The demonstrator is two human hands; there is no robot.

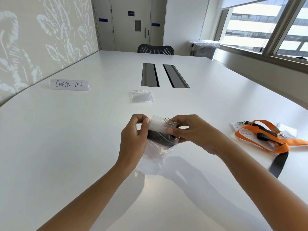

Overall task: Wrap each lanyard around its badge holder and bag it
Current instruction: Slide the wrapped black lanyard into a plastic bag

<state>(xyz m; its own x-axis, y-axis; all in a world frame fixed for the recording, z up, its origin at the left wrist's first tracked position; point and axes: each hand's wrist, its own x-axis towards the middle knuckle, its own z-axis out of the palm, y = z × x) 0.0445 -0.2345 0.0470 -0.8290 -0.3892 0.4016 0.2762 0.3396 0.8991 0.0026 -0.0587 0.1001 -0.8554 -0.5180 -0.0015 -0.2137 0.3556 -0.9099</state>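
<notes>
A broad white glossy table (pixel 80 147) fills most of the frame. On it at centre left stands a folded white paper sign hand-lettered "CHECK-IN" (pixel 69 84). Two dark rectangular cable hatches (pixel 150 75) (pixel 175 76) lie side by side at upper centre. Beyond the far edge are a black perforated chair back (pixel 155 49) and a pale door with a small window (pixel 133 22). A leaf-patterned wall (pixel 41 30) runs along the left, and large windows (pixel 266 25) fill the upper right.

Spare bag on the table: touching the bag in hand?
Apart. The head view shows a strip of bare table between the spare bag and the held bag.
</notes>
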